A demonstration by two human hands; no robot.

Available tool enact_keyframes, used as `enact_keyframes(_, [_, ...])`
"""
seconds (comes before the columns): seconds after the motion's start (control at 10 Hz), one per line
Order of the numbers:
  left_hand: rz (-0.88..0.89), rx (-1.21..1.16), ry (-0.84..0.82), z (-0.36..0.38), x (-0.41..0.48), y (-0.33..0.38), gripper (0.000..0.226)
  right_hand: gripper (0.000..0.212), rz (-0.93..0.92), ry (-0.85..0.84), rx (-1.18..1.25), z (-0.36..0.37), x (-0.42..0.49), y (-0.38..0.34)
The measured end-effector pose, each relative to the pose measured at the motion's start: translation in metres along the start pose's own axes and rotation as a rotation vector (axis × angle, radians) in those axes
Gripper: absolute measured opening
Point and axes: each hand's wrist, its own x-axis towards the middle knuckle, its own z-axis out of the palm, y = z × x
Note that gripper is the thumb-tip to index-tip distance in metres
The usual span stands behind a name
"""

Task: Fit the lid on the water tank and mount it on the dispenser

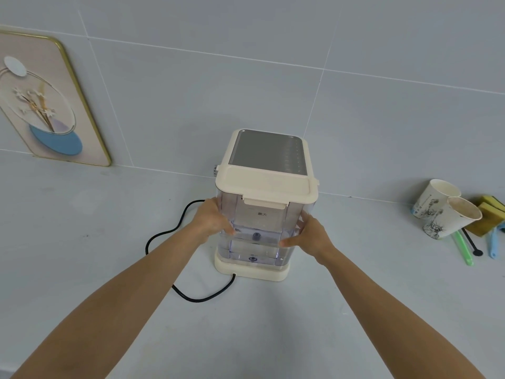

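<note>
A clear plastic water tank point(259, 222) stands upright on the cream base of the dispenser point(252, 270), against the dispenser's back. A cream lid point(266, 186) sits on the tank's top, its front latch tab hanging down. The dispenser's grey top panel point(265, 153) shows behind the lid. My left hand point(211, 221) grips the tank's left side and my right hand point(308, 236) grips its right side, fingers wrapped around the front corners. A little water lies in the bottom of the tank.
A black power cord point(175, 228) loops on the counter left of and in front of the dispenser. Two paper cups point(448, 212), yellow sponges point(489, 212) and coloured utensils point(464, 250) lie at the right. A framed picture point(46, 105) leans on the tiled wall at the left.
</note>
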Motion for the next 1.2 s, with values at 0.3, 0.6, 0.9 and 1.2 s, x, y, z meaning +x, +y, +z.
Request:
enact_keyframes(0.3, [-0.014,0.044,-0.035,-0.004,-0.012,-0.002,0.065,0.081,0.021,0.000,0.015,0.006,-0.006,0.006])
enact_keyframes(0.6, [0.040,0.037,-0.061,0.002,-0.018,0.014,0.066,0.084,0.009,0.047,0.008,-0.011,-0.012,0.000])
enact_keyframes(0.9, [0.006,0.014,-0.039,0.005,-0.014,0.007,0.060,0.077,0.049,0.034,0.003,-0.002,-0.009,0.000])
enact_keyframes(1.2, [-0.013,0.056,0.112,-0.003,-0.016,-0.008,0.060,0.070,0.036,0.045,-0.107,-0.001,-0.027,-0.005])
